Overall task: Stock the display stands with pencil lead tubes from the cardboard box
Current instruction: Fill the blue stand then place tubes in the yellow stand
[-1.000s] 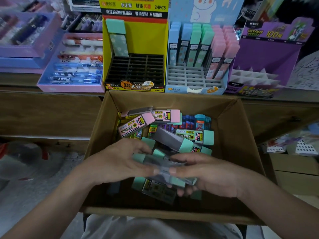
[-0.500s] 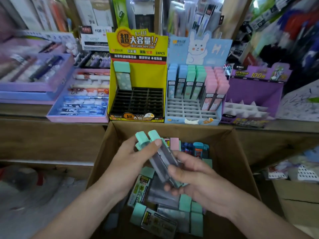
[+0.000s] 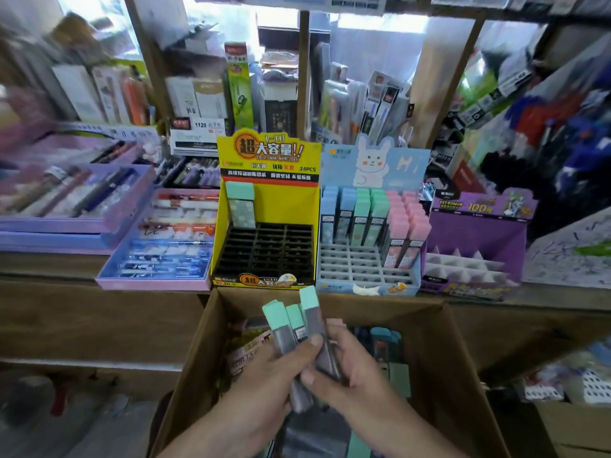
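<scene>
Over the box [image 3: 463,358], the left hand [image 3: 264,371] and right hand [image 3: 350,375] together grip 3 mint-capped tubes [image 3: 281,335]. Carrying step; next likely needs slotting each upright into the yellow stand [image 3: 281,203].

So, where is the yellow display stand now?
The yellow display stand is mid-frame in the head view, between the pen tray on the left and the blue rabbit stand on the right, behind the cardboard box.

The only camera rides on the person's head, looking forward and down from close above the left hand [image 3: 264,385] and right hand [image 3: 357,375] over the open brown cardboard box [image 3: 439,375], squarely facing the yellow cardboard display stand [image 3: 267,200] on the wooden counter [image 3: 49,262].
</scene>
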